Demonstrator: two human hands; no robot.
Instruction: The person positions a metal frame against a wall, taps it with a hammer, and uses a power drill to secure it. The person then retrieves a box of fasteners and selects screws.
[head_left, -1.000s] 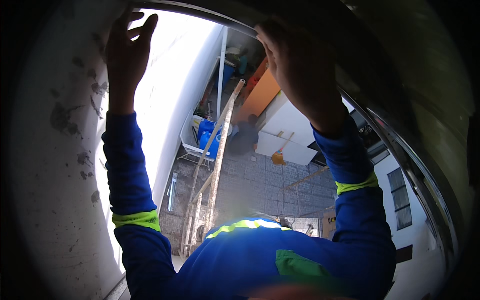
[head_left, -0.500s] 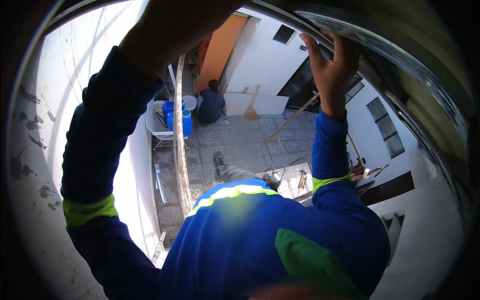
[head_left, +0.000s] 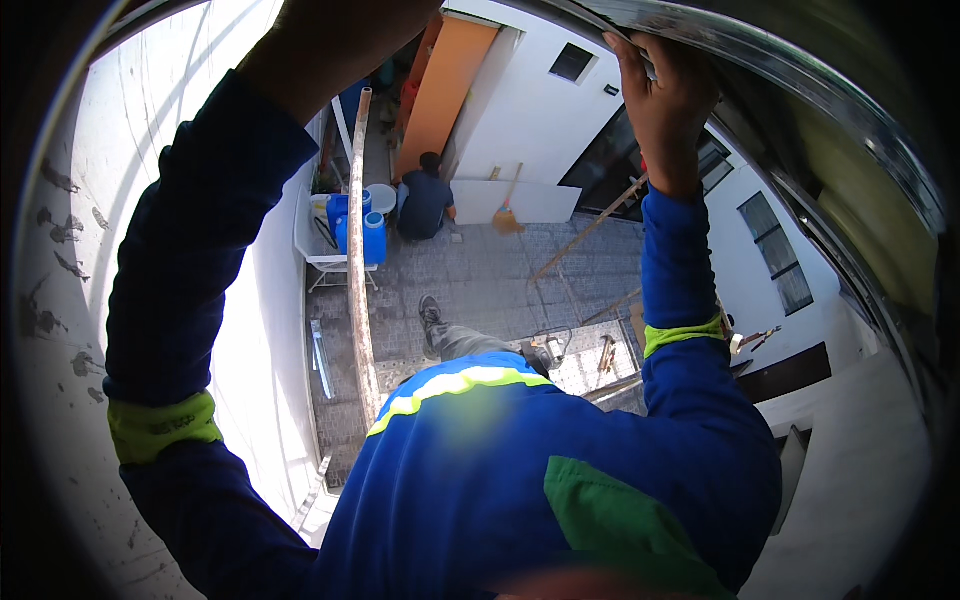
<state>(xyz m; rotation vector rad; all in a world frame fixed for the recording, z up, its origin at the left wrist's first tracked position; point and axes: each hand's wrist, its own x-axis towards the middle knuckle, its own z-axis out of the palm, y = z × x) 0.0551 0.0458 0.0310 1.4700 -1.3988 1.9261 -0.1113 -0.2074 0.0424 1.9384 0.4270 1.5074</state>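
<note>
Both my arms reach up overhead in blue sleeves with yellow-green bands. My left hand (head_left: pixel 345 35) is at the top edge, its fingers cut off by the picture's rim, so their hold is hidden. My right hand (head_left: pixel 672 100) is raised to a curved-looking metal frame (head_left: pixel 760 65) with a shiny, glass-like strip. Its thumb and bent fingers meet the frame's lower edge and grip it, with the fingertips partly hidden.
A rusty metal pole (head_left: pixel 357 250) rises close in front of me. Far below, a person (head_left: pixel 425 200) crouches near blue jugs (head_left: pixel 365 238), a broom (head_left: pixel 508 215) and an orange panel (head_left: pixel 440 95). A hammer (head_left: pixel 606 355) lies on a pale board. A white wall (head_left: pixel 90 300) stands left.
My right hand has shifted slightly up and to the right, its thumb now nearer the metal frame. My left forearm has moved a little to the left.
</note>
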